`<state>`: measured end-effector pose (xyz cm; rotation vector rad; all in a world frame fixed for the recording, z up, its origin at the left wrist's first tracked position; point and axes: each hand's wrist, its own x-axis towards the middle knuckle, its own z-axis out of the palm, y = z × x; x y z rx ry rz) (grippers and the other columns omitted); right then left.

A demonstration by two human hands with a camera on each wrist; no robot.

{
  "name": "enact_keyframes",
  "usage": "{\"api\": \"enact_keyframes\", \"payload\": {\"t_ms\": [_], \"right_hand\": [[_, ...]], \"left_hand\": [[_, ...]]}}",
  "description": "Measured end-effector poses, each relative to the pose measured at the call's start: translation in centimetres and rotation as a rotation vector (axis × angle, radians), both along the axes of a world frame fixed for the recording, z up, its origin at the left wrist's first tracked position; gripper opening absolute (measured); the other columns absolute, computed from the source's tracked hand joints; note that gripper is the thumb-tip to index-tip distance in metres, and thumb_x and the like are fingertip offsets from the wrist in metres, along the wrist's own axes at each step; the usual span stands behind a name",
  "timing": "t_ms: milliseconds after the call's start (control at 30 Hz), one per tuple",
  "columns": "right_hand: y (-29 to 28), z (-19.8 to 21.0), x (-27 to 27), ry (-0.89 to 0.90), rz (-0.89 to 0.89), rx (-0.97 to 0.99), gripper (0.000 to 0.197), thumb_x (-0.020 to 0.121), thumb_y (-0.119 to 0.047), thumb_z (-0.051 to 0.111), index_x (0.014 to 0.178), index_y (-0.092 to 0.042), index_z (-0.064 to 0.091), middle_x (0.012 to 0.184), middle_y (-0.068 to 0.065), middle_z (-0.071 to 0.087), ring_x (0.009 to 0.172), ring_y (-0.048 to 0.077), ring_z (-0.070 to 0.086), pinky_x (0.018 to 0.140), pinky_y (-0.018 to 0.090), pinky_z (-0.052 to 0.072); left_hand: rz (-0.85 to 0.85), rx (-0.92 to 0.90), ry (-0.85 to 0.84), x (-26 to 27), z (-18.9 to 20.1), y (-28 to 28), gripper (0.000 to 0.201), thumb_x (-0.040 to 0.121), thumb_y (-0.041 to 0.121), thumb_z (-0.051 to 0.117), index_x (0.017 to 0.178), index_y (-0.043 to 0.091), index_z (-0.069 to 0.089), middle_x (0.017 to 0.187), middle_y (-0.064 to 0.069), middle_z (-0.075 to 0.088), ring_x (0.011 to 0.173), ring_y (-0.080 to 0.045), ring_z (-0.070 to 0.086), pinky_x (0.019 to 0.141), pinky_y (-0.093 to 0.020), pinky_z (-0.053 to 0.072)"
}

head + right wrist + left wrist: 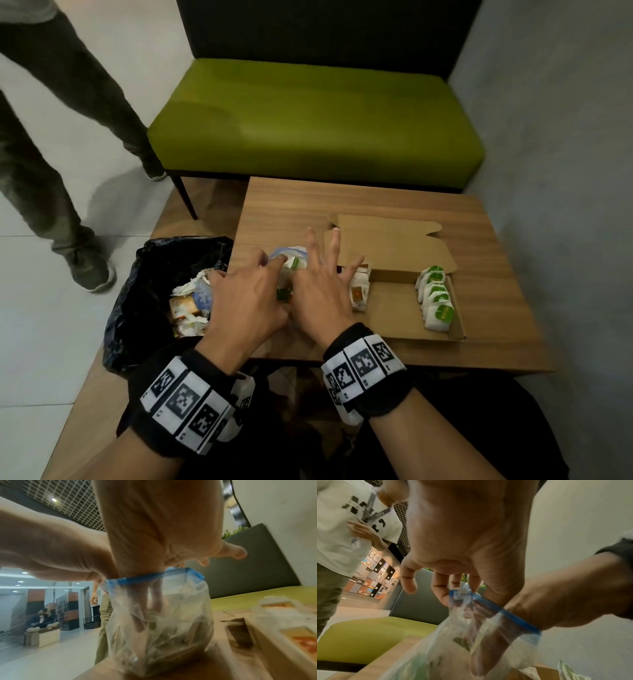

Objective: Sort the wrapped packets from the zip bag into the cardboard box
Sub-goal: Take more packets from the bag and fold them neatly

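Note:
A clear zip bag (291,255) with a blue zip strip stands on the wooden table (376,202), holding several packets. My left hand (267,270) pinches the bag's rim at the blue strip (488,605). My right hand (322,274) has its thumb and one finger pushed down inside the bag (180,615), while its other fingers spread straight outside. I cannot see a packet pinched between them. The open cardboard box (394,308) lies just right of the bag. It holds a row of white packets with green labels (436,298) at its right and orange-labelled packets (358,291) at its left.
A bin lined with a black bag (137,308) and full of torn wrappers stands at the table's left edge. A green bench (308,113) faces the table's far side. A person in olive trousers (51,137) stands at the left. A grey wall runs along the right.

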<state>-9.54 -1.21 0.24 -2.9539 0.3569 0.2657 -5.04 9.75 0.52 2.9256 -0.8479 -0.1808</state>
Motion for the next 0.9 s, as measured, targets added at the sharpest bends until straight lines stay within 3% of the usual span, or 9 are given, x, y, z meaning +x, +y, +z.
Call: {"api": "enact_keyframes", "payload": {"t_ms": [167, 333, 400, 467, 533, 633, 733, 833, 900], "right_hand": [[0.4, -0.9, 0.1, -0.005, 0.008, 0.006, 0.032, 0.092, -0.025, 0.057, 0.124, -0.026, 0.06, 0.164, 0.008, -0.016, 0.143, 0.05, -0.027, 0.103, 0.084, -0.001], [1.1, -2.0, 0.4, 0.061, 0.042, -0.013, 0.046, 0.094, -0.031, 0.057, 0.139, -0.027, 0.052, 0.165, 0.005, -0.017, 0.143, 0.05, -0.027, 0.101, 0.085, -0.004], [0.9, -2.3, 0.2, 0.063, 0.043, 0.027, 0.044, 0.092, -0.031, 0.06, 0.136, -0.027, 0.055, 0.165, 0.002, -0.014, 0.145, 0.047, -0.025, 0.102, 0.084, -0.006], [0.4, -2.3, 0.1, 0.038, 0.0, 0.11, 0.03, 0.092, -0.032, 0.059, 0.121, -0.026, 0.066, 0.166, -0.002, -0.008, 0.148, 0.042, -0.022, 0.105, 0.082, -0.006], [-0.5, -2.0, -0.1, 0.001, -0.041, 0.188, 0.021, 0.09, -0.04, 0.062, 0.102, -0.027, 0.073, 0.166, -0.004, -0.002, 0.15, 0.036, -0.017, 0.108, 0.078, -0.005], [-2.1, -1.1, -0.6, -0.061, -0.09, 0.336, 0.019, 0.087, -0.044, 0.065, 0.094, -0.028, 0.075, 0.165, -0.005, 0.011, 0.151, 0.03, -0.005, 0.114, 0.07, -0.002], [-3.8, -0.1, -1.5, -0.203, -0.155, 0.481, 0.018, 0.086, -0.04, 0.071, 0.093, -0.024, 0.077, 0.159, -0.007, 0.029, 0.147, 0.022, 0.015, 0.119, 0.055, 0.016], [-5.2, 0.6, -2.3, -0.32, -0.206, 0.577, 0.021, 0.085, -0.035, 0.074, 0.098, -0.019, 0.078, 0.153, -0.007, 0.041, 0.14, 0.018, 0.029, 0.111, 0.033, 0.028], [-6.1, 1.0, -2.9, -0.367, -0.215, 0.618, 0.018, 0.084, -0.034, 0.075, 0.093, -0.018, 0.078, 0.149, -0.008, 0.046, 0.137, 0.016, 0.036, 0.105, 0.029, 0.031]], "left_hand": [[-0.019, -0.022, -0.015, 0.1, -0.2, 0.3, 0.064, 0.065, 0.033, 0.071, 0.127, 0.028, 0.056, 0.113, 0.003, 0.052, 0.073, -0.025, 0.064, 0.076, -0.039, 0.036], [-0.05, -0.039, -0.027, 0.0, -0.6, 0.3, 0.064, 0.063, 0.032, 0.071, 0.125, 0.027, 0.057, 0.105, 0.003, 0.054, 0.066, -0.025, 0.064, 0.073, -0.039, 0.038], [-0.06, -0.034, -0.03, -0.1, -0.6, 0.3, 0.064, 0.065, 0.035, 0.07, 0.127, 0.028, 0.055, 0.107, 0.005, 0.054, 0.07, -0.026, 0.065, 0.074, -0.039, 0.037], [-0.068, -0.027, -0.048, 0.0, -0.6, 0.6, 0.063, 0.065, 0.039, 0.064, 0.127, 0.028, 0.055, 0.109, 0.004, 0.054, 0.07, -0.026, 0.064, 0.072, -0.039, 0.033], [-0.071, -0.007, -0.081, 0.2, -0.7, 0.8, 0.066, 0.066, 0.043, 0.062, 0.129, 0.027, 0.054, 0.113, 0.004, 0.055, 0.07, -0.025, 0.065, 0.073, -0.04, 0.033], [-0.064, -0.026, -0.112, 0.5, -0.8, 1.0, 0.071, 0.069, 0.049, 0.062, 0.135, 0.026, 0.05, 0.121, 0.003, 0.055, 0.077, -0.025, 0.066, 0.083, -0.046, 0.038], [-0.048, -0.076, -0.123, 0.8, -0.6, 1.1, 0.073, 0.07, 0.052, 0.056, 0.137, 0.024, 0.049, 0.12, 0.001, 0.052, 0.089, -0.024, 0.063, 0.085, -0.046, 0.037], [-0.007, -0.094, -0.119, 1.1, -0.6, 0.8, 0.073, 0.07, 0.053, 0.052, 0.137, 0.024, 0.046, 0.121, -0.001, 0.048, 0.1, -0.024, 0.059, 0.087, -0.046, 0.036], [0.017, -0.114, -0.122, 1.2, -0.9, 0.7, 0.07, 0.074, 0.051, 0.056, 0.137, 0.023, 0.044, 0.124, -0.002, 0.047, 0.104, -0.025, 0.057, 0.087, -0.047, 0.036]]}}
